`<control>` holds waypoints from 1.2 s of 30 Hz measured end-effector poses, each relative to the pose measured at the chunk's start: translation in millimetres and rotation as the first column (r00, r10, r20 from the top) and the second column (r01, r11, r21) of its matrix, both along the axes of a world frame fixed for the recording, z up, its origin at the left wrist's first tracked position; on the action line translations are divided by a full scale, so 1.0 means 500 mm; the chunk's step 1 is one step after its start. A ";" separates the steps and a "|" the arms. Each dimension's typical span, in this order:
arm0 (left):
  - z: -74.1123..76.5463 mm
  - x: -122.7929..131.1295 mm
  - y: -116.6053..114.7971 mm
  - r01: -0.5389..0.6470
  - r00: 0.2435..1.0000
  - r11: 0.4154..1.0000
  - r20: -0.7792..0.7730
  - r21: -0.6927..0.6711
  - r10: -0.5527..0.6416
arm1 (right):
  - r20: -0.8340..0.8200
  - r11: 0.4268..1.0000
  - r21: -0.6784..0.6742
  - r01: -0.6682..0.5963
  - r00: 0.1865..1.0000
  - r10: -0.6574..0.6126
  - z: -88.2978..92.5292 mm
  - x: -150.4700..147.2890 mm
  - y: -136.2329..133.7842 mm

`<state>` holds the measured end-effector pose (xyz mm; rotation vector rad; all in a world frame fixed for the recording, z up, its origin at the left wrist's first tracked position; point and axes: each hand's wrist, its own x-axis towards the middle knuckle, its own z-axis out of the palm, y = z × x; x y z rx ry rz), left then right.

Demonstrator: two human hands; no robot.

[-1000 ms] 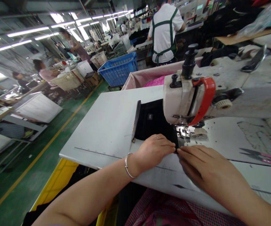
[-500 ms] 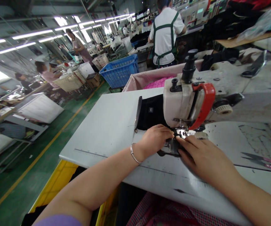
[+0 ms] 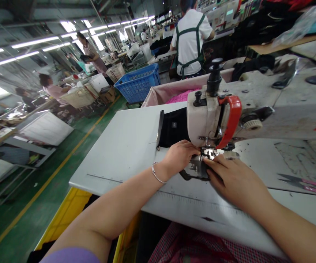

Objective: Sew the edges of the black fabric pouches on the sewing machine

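Note:
A black fabric piece (image 3: 172, 131) with a small grey label lies under the sewing machine head (image 3: 202, 118), a dark strip with a metallic edge along its left end. My left hand (image 3: 178, 157), a bangle on its wrist, has its fingers closed together at the fabric's near edge, left of the presser foot (image 3: 209, 152). On the other side, my right hand (image 3: 236, 180) lies low with fingers stretched out and thumb apart, its fingertips close to the foot. Between the hands a metal plate (image 3: 195, 168) shows. What lies under the fingertips is mostly hidden.
Pink-handled thread snips (image 3: 308, 184) lie on the white table (image 3: 105, 146) at right. Behind stand a pink-lined bin (image 3: 158, 94) and a blue crate (image 3: 137, 84). A co-worker (image 3: 191, 40) in a green-strapped apron faces away. Below the table is a yellow crate (image 3: 64, 212).
The view has shifted slightly, moving the machine leftward in the picture. My fingers stay by the presser foot; more of the metal plate shows between my hands.

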<state>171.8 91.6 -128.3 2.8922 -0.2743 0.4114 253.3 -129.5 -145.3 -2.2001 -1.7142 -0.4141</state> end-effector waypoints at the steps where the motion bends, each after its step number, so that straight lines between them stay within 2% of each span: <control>1: 0.000 0.000 0.001 -0.001 1.000 1.000 0.000 0.002 0.001 | -0.003 1.000 0.000 -0.002 1.000 0.002 -0.001 0.000 -0.001; 6: 0.004 0.004 0.004 -0.002 1.000 1.000 -0.013 0.018 0.002 | -0.042 0.996 0.091 -0.017 0.999 0.020 0.003 0.011 -0.011; 10: 0.020 0.001 0.004 -0.018 0.999 0.999 -0.027 0.050 0.019 | -0.034 0.985 0.146 0.091 0.996 -0.087 0.015 0.027 -0.027; 13: 0.051 -0.012 -0.003 -0.025 0.996 0.992 -0.083 0.127 0.035 | -0.010 0.988 0.094 0.124 0.992 -0.124 0.019 0.032 -0.037; 16: 0.097 -0.032 -0.023 0.022 0.967 0.977 -0.254 0.213 0.033 | -0.052 0.992 0.095 0.081 0.996 -0.077 0.019 0.035 -0.042; 18: 0.123 -0.048 -0.040 0.044 0.937 0.975 -0.348 0.216 0.035 | -0.085 0.988 0.148 0.051 0.996 -0.039 0.015 0.040 -0.040; 20: 0.133 -0.064 -0.055 0.042 0.938 0.981 -0.345 0.187 0.026 | -0.085 0.983 0.179 0.047 0.996 -0.032 0.010 0.049 -0.035; 22: 0.122 -0.080 -0.066 0.050 0.960 0.990 -0.280 0.128 -0.012 | -0.061 0.985 0.165 0.054 0.997 -0.044 0.005 0.056 -0.030; 24: 0.097 -0.098 -0.075 0.049 0.977 0.998 -0.209 0.041 -0.039 | -0.028 0.990 0.139 0.037 0.999 -0.034 0.002 0.056 -0.030; 27: 0.055 -0.124 -0.089 0.018 0.985 0.997 -0.169 -0.070 -0.030 | 0.001 0.988 0.129 -0.089 0.996 0.090 0.001 0.040 -0.038; 29: 0.038 -0.135 -0.097 -0.004 0.986 0.995 -0.164 -0.099 -0.012 | 0.005 0.971 0.145 -0.190 0.981 0.192 0.002 0.024 -0.041; 32: 0.033 -0.138 -0.102 -0.010 0.988 0.994 -0.151 -0.109 -0.007 | 0.017 0.955 0.175 -0.240 0.970 0.241 0.004 0.007 -0.037; 36: 0.038 -0.125 -0.086 0.030 0.989 0.994 -0.143 -0.106 -0.045 | -0.019 0.964 0.160 -0.210 0.976 0.216 0.008 0.004 -0.035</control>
